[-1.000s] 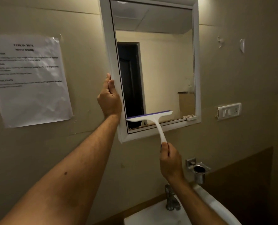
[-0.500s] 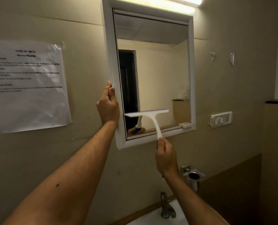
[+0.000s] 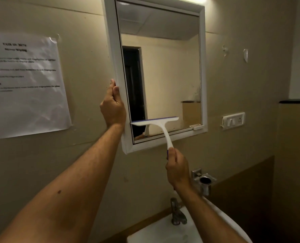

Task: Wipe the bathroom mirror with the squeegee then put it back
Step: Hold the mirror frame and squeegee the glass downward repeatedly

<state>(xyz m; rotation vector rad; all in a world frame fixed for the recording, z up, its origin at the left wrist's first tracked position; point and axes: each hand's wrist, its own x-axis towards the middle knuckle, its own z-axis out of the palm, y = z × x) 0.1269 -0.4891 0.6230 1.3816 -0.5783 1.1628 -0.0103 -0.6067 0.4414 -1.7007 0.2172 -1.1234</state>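
Head view: squeegee (image 3: 155, 120) blade, lifted off half a second ago, again presses the mirror (image 3: 163, 76) low between the hands; right hand (image 3: 178, 168) grips its handle, left hand (image 3: 113, 106) clasps the frame; wiping continues.

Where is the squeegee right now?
In the head view the squeegee sits low against the mirror, its blade across the glass's lower left part, just right of the left hand; the right hand grips its handle below the frame.
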